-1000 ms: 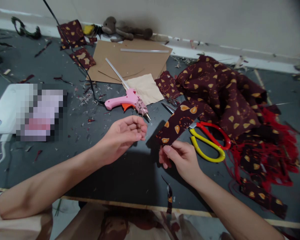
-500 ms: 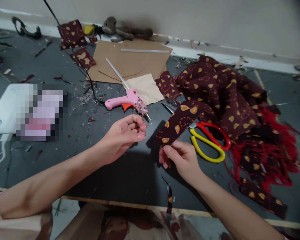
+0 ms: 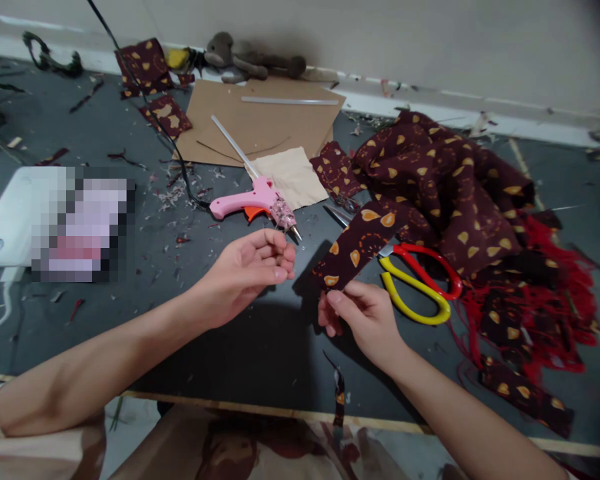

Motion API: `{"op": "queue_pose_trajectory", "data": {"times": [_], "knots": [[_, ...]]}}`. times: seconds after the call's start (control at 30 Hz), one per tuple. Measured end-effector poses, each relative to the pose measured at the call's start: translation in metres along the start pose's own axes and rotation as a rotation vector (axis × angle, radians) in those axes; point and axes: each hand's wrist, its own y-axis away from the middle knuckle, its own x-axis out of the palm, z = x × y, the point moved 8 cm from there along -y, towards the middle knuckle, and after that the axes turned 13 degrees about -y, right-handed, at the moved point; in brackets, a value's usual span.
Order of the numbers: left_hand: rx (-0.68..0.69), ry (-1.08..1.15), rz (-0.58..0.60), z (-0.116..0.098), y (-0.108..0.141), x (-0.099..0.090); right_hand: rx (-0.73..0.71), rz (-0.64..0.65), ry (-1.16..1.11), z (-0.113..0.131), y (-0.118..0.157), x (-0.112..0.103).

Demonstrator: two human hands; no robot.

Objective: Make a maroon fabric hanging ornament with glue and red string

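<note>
My right hand [image 3: 363, 317] pinches the lower end of a dark maroon fabric strip [image 3: 356, 245] with orange drop shapes. The strip slants up to the right over the scissors. My left hand [image 3: 255, 267] is raised to the left of it, its fingers curled and the thumb apart from the fingertips, with nothing visible in it. Just above my left hand lies a pink glue gun [image 3: 240, 202] with an orange trigger, a clear glue stick in its back, and its nozzle on a cream cloth's edge. Scissors [image 3: 417, 308] with red and yellow handles lie right of my right hand.
Crumpled maroon fabric [image 3: 440, 180] and red threads [image 3: 575, 313] lie at the right. Brown cardboard [image 3: 220, 123] and a grey plush toy [image 3: 225, 52] are by the wall. A white device [image 3: 15, 213] and a blurred phone-like object [image 3: 87, 227] lie left. A black cord crosses the table.
The fingers of my left hand have shifted very slightly, the thumb a little nearer the fingertips. My right hand and the strip stay in place.
</note>
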Motion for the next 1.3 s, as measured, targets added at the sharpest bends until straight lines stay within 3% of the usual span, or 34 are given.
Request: {"op": "queue_pose_trajectory", "data": {"times": [1.03, 1.17, 1.3], "knots": [[0.005, -0.054, 0.017, 0.000, 0.000, 0.000, 0.015, -0.001, 0.023, 0.000, 0.000, 0.001], [0.050, -0.334, 0.024, -0.003, 0.004, -0.001, 0.063, 0.011, 0.030, -0.002, 0.001, 0.002], [0.374, -0.947, -0.049, -0.025, 0.014, 0.009, 0.155, 0.109, 0.024, -0.007, 0.000, 0.011]]}}
